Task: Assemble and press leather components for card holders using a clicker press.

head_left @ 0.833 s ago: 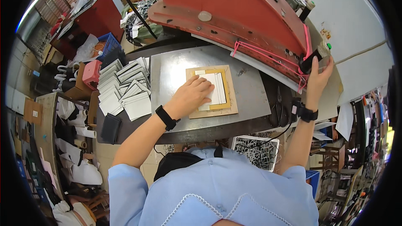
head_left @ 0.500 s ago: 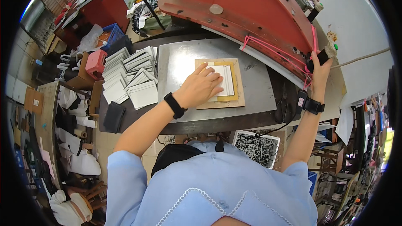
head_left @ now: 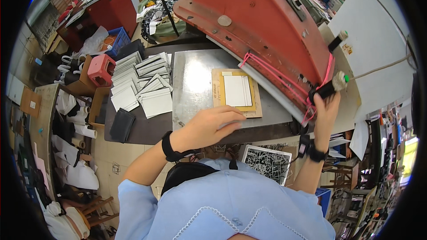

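Note:
My right hand (head_left: 327,109) is wrapped round a black handle (head_left: 328,90) with a green button on its end, on the red swing arm (head_left: 249,9) of a press. My left hand (head_left: 209,125) hovers near the table's front edge, below the die board, fingers loosely stretched and nothing seen in them. A white rectangular piece with lines along one side (head_left: 237,91) lies on a yellow-faced wooden die board (head_left: 259,106). Beneath the board is a grey metal plate (head_left: 189,78). The arm's pale lower edge reaches over the plate's right part.
Overlapping white pieces (head_left: 147,84) are stacked left of the plate, with dark pieces (head_left: 121,125) in front of them. Pink cord (head_left: 275,75) is strung along the arm. A second black handle (head_left: 338,40) stands farther back. Below the table edge sits a white bin of small frames (head_left: 267,162).
My left hand has come off the white piece and drawn back toward me. My right hand has pulled the handle nearer, and the red arm has swung left over the plate.

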The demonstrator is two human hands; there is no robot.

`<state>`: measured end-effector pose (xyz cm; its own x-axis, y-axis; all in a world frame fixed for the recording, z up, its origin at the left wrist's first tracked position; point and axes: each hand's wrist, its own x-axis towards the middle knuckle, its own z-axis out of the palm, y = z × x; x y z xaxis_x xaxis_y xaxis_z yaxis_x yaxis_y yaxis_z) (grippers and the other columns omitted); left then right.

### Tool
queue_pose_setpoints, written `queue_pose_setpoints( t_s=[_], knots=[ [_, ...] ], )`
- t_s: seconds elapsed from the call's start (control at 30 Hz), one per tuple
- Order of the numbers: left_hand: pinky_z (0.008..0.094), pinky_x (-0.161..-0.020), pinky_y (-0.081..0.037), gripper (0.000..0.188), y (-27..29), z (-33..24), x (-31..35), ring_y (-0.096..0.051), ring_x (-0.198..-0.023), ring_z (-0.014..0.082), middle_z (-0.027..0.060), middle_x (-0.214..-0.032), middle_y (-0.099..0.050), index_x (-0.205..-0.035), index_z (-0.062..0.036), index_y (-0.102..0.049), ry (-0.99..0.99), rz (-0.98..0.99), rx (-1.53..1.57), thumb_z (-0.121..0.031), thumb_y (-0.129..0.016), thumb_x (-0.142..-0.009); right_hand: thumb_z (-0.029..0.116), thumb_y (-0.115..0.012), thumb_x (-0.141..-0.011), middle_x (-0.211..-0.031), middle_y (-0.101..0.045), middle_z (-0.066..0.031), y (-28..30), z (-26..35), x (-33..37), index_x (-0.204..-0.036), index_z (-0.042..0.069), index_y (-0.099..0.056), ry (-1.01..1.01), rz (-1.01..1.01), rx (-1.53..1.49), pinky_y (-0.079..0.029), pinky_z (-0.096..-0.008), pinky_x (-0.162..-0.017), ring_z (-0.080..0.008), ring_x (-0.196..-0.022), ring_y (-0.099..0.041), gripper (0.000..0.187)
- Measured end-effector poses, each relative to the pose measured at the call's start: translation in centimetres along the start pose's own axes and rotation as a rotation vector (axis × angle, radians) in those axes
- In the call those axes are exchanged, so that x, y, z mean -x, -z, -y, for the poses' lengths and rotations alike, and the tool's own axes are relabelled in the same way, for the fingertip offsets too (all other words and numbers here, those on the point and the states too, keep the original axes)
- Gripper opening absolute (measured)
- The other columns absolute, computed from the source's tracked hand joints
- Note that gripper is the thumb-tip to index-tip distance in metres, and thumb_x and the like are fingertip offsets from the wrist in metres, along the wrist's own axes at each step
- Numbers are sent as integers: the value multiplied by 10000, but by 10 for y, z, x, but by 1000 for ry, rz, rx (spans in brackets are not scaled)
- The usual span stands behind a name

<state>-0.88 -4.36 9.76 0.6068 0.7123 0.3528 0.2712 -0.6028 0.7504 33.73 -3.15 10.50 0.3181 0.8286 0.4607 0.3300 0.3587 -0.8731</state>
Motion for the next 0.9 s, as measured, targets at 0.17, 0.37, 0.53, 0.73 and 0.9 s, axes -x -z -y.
queue_pose_setpoints(
  t_s=[0.17,0.37,0.53,0.73,0.9],
  knots=[
    [336,-890,-524,401,5,-37,-13,-665,-1047,247,127,-1173,-674,-1303,-58,-593,78,78,225,-128,-692,-920,62,-539,-971,-1526,-362,-182,14,22,53,-1540,-33,-211,-99,274,-157,-254,-388,-1173,-257,-1421,-351,664],
    [384,-1047,-431,922,-4,-48,-24,-500,-1308,241,146,-1443,-495,-1536,-29,-234,-67,-54,436,-315,-784,-854,341,-432,-1064,-1491,-418,-154,69,-11,-33,-1482,15,-373,32,-223,189,-260,-386,-1176,-264,-1401,-386,533],
    [364,-1003,-437,721,-9,-52,-6,-567,-1119,214,146,-1249,-575,-1411,-33,-357,-22,-184,818,-299,-758,-874,441,-375,-1070,-1488,-412,-172,33,-7,-66,-1503,25,-320,38,-40,-223,-275,-392,-1162,-252,-1348,-433,602],
    [311,-808,-488,615,27,-59,33,-610,-848,171,144,-918,-636,-1175,11,-499,88,-472,770,-569,-428,-986,482,-311,-1066,-1359,-556,-197,0,38,-43,-1470,18,-376,-107,12,-414,-401,-374,-1066,-259,-1222,-564,619],
    [292,-705,-455,455,38,-71,36,-562,-686,169,99,-695,-586,-964,-22,-560,270,-668,673,-457,-432,-923,346,-413,-1035,-1032,-667,-153,-10,37,-43,-1314,-23,-526,-109,34,-459,-498,-342,-878,-231,-930,-650,476]
  ],
)
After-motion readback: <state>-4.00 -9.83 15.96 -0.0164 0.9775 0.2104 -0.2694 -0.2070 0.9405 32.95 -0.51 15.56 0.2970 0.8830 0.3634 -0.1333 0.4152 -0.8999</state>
